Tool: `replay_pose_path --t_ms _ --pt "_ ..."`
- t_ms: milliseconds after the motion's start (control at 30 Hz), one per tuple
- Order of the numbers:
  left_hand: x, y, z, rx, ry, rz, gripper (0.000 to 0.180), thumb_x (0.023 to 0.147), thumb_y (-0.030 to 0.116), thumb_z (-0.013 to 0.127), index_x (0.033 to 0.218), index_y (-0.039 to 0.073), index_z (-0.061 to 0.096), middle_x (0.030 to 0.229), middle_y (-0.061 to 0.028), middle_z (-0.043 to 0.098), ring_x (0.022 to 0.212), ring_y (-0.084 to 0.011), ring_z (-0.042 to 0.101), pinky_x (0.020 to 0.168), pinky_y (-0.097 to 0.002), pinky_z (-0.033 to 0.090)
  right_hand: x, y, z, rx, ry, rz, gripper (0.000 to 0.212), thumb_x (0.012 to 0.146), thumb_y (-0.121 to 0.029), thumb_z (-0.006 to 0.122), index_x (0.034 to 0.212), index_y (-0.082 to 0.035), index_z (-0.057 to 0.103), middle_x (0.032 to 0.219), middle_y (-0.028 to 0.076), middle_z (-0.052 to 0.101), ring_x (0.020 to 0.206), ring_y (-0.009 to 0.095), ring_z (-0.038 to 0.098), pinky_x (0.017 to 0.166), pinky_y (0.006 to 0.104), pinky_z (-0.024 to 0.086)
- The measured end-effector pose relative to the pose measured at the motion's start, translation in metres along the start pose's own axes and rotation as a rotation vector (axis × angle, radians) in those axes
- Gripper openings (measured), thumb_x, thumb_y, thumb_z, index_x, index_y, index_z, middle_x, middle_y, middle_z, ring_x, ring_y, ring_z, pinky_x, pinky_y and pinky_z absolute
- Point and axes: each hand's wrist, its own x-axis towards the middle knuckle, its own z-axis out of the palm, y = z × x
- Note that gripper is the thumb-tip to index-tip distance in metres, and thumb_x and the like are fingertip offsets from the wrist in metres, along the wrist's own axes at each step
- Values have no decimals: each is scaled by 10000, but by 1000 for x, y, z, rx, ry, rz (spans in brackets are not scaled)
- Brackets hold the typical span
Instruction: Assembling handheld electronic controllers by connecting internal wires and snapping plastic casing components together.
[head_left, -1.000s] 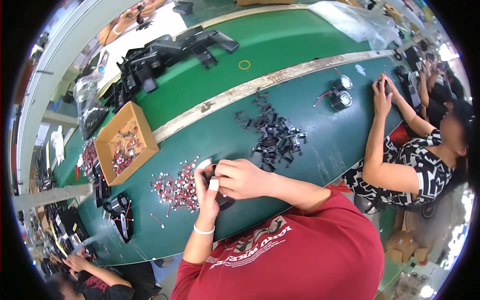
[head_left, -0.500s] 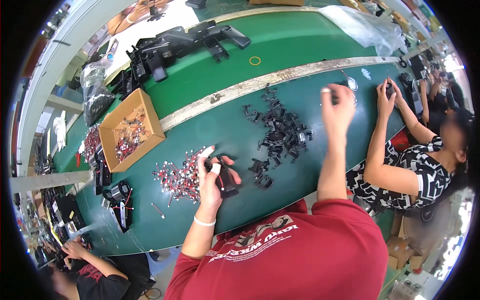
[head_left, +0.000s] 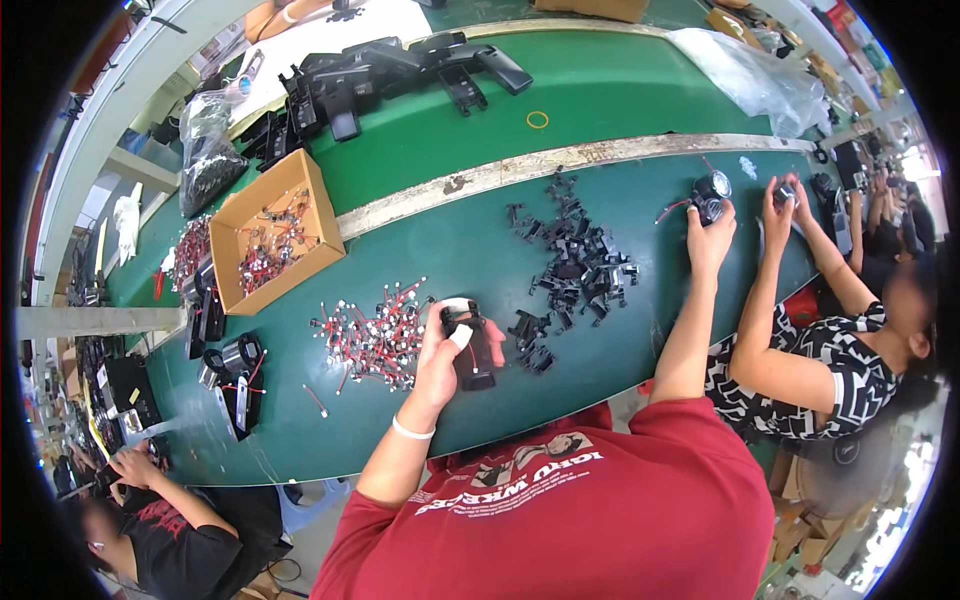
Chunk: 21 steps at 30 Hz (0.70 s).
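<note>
My left hand (head_left: pixel 437 362) is closed around a black plastic housing (head_left: pixel 479 368), held upright over the table. A thin red wire runs down the housing, and white tape or a finger cover wraps my thumb. Farther right, my right hand (head_left: pixel 709 242) grips a round black lamp-like part (head_left: pixel 707 209) with a shiny silvery face and a red wire trailing to its left. Just left of my left hand lies a pile of short red wires with white connectors (head_left: pixel 375 335). Between my hands spreads a heap of small black plastic brackets (head_left: pixel 582 268).
An open cardboard box (head_left: pixel 290 272) holding wires stands at the left. Nearby are more black parts (head_left: pixel 240 385). Beyond the pale divider strip (head_left: pixel 480 182) lie black housings (head_left: pixel 345 115) and a clear plastic bag (head_left: pixel 740 75). Co-workers sit at right (head_left: pixel 830 375) and left (head_left: pixel 175 525).
My right hand has closed on the round lamp-like part at the right and lifted it slightly. My left hand still holds the housing, now turned more upright. The whole view has shifted a little.
</note>
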Motion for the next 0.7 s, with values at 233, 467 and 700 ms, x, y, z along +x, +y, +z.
replay_pose_path --t_ms 233,467,700 --pt "4 -2 -1 95 38 -17 264 930 50 395 1190 59 349 972 -227 598 709 -279 631 648 -385 541 -19 -38 -22 163 309 -139 638 766 -240 820 1230 46 488 1066 180 592 949 309 601 894 375 480" --pt "0 -2 -5 136 33 40 260 936 40 422 1189 49 360 978 -234 609 686 -268 629 624 -376 542 -95 -159 -21 1610 -734 151 465 865 -310 694 1205 -124 437 1083 156 596 922 395 672 694 436 587" --pt "4 2 -7 169 -41 -25 250 978 66 413 1222 35 366 969 -179 620 718 -229 647 625 -342 547 -145 -189 0 1395 -1605 275 531 819 -204 648 1260 -107 369 1125 151 558 776 252 641 511 286 499"
